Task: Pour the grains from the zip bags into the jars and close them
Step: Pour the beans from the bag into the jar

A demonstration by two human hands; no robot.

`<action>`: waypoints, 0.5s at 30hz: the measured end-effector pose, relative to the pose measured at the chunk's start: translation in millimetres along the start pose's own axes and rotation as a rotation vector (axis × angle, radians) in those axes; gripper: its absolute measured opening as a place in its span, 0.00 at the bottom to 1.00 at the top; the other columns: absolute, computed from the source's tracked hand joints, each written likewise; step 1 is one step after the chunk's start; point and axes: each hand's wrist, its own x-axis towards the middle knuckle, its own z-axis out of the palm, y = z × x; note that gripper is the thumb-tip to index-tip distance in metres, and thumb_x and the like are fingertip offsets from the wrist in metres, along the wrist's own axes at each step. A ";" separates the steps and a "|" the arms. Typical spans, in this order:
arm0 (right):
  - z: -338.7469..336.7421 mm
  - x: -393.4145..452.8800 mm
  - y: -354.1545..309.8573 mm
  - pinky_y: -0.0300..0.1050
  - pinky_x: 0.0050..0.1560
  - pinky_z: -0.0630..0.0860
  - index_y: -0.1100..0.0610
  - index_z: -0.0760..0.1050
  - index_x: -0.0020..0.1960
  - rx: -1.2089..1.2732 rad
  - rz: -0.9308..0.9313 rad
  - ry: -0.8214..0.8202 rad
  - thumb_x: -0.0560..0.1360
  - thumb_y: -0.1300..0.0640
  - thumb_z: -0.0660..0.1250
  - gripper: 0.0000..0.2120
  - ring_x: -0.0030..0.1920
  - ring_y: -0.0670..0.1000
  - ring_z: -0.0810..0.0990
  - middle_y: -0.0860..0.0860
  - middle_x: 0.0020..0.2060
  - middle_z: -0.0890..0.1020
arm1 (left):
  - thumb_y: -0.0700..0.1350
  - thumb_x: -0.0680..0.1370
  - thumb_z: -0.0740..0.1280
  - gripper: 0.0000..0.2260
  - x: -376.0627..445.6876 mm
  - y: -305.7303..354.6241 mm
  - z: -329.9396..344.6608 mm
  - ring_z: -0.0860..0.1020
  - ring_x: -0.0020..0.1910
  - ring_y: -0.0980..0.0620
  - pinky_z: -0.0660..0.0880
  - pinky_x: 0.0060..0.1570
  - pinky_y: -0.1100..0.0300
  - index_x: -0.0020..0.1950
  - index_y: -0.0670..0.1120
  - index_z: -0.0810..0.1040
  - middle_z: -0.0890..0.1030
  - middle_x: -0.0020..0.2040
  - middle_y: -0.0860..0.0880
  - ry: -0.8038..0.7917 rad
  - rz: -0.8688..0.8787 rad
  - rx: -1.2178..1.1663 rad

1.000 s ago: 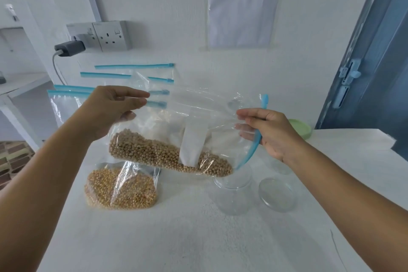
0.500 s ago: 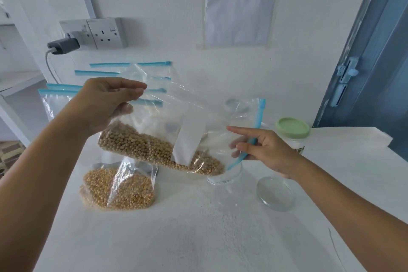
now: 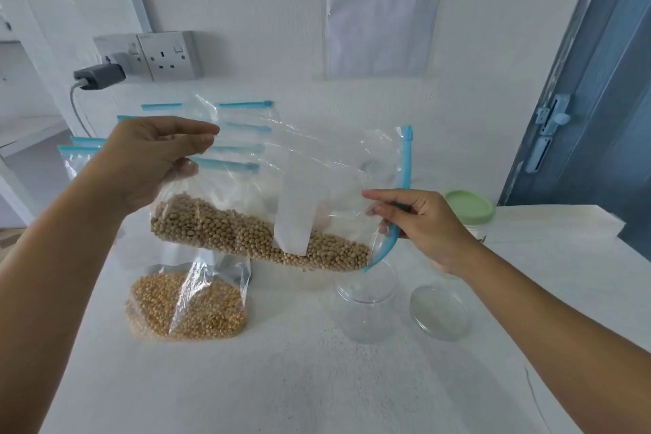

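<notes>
the right hand [image 3: 419, 222] pinches the blue zip strip [image 3: 401, 201] at the mouth end of the soybean bag [image 3: 260, 232], thumb and fingers curled round the plastic; the left hand [image 3: 155, 158] pinches the bag's opposite, bottom end, fingers closed on the film. the bag hangs between both hands above the white table [image 3: 317, 380], tilted with its mouth end lower, directly over the open glass jar [image 3: 366, 306]. compared with half a second ago, the beans have slid further toward the mouth corner and the right hand has shifted from the bag's face to the zip strip; one second ago that hand gripped the strip higher, with the bag more level. the beans are pale tan and round, lying in a band along the lower edge; a white label patch [image 3: 297, 218] crosses the clear film. whether the zip is parted cannot be told. a clear lid [image 3: 440, 312] lies flat just right of the jar. a bag of yellow corn kernels [image 3: 186, 303] rests on the table to the left. farther back stands a green-lidded jar [image 3: 468, 206], and more zip bags [image 3: 239, 137] lean near the wall.
</notes>
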 end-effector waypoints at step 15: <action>10.5 3.5 4.1 0.40 0.45 0.80 0.46 0.85 0.59 -0.098 0.030 -0.004 0.84 0.61 0.66 0.14 0.40 0.46 0.79 0.50 0.48 0.88 | 0.47 0.73 0.76 0.08 1.9 9.0 -0.4 0.79 0.44 0.46 0.81 0.54 0.51 0.45 0.61 0.89 0.87 0.51 0.43 0.022 0.202 0.212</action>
